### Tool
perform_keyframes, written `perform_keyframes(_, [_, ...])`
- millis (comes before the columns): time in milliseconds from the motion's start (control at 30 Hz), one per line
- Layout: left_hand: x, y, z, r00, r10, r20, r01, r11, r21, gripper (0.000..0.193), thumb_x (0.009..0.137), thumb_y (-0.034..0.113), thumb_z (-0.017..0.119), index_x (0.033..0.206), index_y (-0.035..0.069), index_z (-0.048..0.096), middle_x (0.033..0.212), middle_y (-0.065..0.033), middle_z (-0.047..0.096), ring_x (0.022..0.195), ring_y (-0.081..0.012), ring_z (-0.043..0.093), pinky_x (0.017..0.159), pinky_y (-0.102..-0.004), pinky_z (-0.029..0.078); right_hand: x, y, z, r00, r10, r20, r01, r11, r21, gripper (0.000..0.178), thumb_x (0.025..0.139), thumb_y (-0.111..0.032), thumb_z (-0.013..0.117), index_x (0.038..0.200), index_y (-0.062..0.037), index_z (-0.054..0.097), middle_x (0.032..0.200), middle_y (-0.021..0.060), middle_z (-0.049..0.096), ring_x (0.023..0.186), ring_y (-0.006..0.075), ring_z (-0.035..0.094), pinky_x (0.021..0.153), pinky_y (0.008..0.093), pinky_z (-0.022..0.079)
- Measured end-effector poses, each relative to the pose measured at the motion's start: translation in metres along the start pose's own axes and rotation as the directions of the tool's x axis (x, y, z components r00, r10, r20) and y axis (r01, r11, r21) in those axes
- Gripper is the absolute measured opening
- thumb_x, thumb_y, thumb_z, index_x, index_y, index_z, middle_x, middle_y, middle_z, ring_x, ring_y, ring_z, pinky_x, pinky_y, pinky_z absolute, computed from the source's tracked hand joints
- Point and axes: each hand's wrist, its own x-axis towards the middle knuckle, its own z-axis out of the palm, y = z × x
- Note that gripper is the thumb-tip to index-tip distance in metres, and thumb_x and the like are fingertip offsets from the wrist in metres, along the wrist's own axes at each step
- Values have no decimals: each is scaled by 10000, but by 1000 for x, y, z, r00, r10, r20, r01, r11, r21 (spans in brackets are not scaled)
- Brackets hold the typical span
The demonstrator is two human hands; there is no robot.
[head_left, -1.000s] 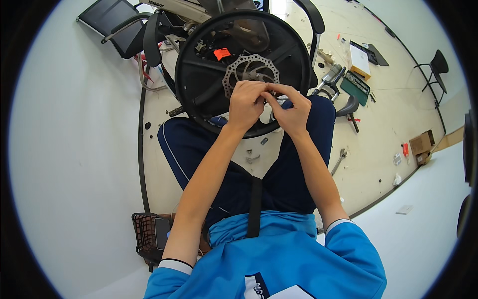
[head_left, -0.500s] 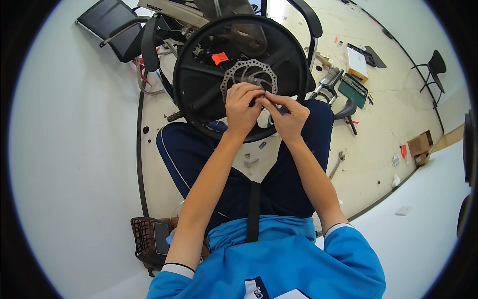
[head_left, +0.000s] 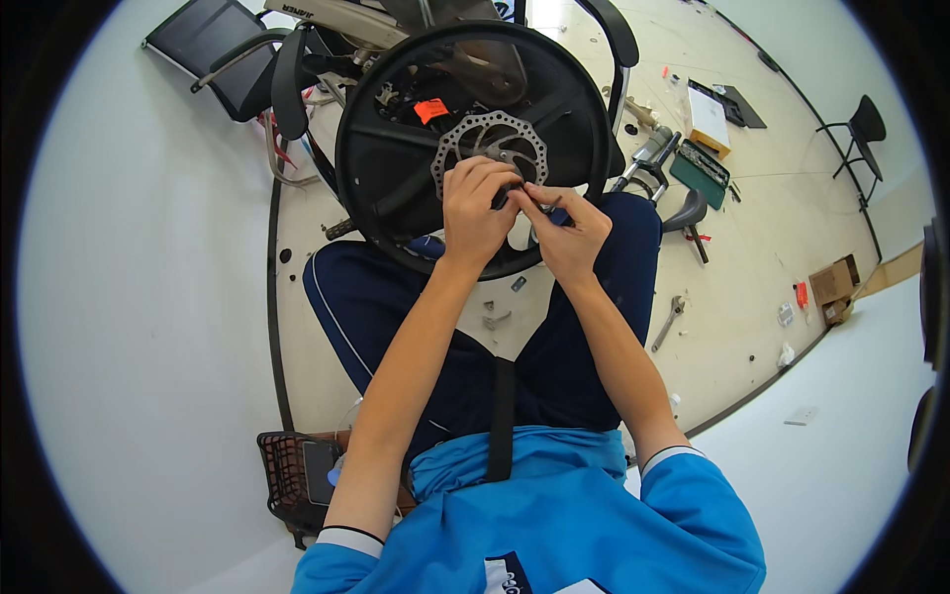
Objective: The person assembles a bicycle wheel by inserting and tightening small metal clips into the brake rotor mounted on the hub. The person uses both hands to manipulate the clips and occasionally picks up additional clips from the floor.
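Observation:
A black wheel (head_left: 358,210) with a silver brake disc (head_left: 442,170) at its hub stands before me, resting by my knees. Over the lower part of the disc, my left hand (head_left: 477,203) is closed, fingers curled. My right hand (head_left: 569,233) meets it from the right, with thumb and forefinger pinched together. Between the fingertips of both hands is something small and dark, too covered to name. The hands hide the lower edge of the disc and part of the hub.
Behind the wheel are an orange tag (head_left: 430,110) and a chair (head_left: 223,59). On the floor at right lie a green toolbox (head_left: 701,178), a bicycle saddle (head_left: 687,210), a wrench (head_left: 670,323) and a cardboard box (head_left: 833,282). A black basket (head_left: 282,475) stands at lower left.
The view has shifted slightly, so the whole scene sits a little higher and further left. Both hands keep nearly the same pose at the disc.

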Motion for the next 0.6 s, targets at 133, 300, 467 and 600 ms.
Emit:
perform_keyframes(133, [6,-4,-1,997,54,61,-55,999,3,222,662,28,766,874,87,740,868,-11,722,927,-208,654,839,-344,440,7,-5,1,1000,20,-12,-21,998,-51,221,783,26,811,992,9,743,897,100,755,766,177,728,728,264,568])
perform_keyframes(300, [4,-1,-4,989,48,137,-55,997,48,246,692,-16,742,912,95,756,876,-1,729,934,-205,655,869,-343,421,0,-3,1,999,-53,7,53,999,-9,209,826,74,728,1024,9,746,958,111,763,856,199,747,779,269,569])
perform_keyframes(467, [7,0,-8,994,50,99,-53,998,24,275,707,-20,756,957,95,756,934,-7,741,967,-209,662,879,-339,437,3,-4,1,999,-40,-3,40,999,-18,203,821,76,738,1012,12,759,969,120,769,864,196,753,783,266,574])
perform_keyframes(600, [4,10,-15,999,-7,34,6,1000,16,289,717,-20,764,983,90,747,969,-27,739,981,-229,665,886,-340,463,0,-4,0,1000,9,-23,-9,1000,-22,177,819,64,754,990,16,760,959,115,771,843,185,753,767,263,575])
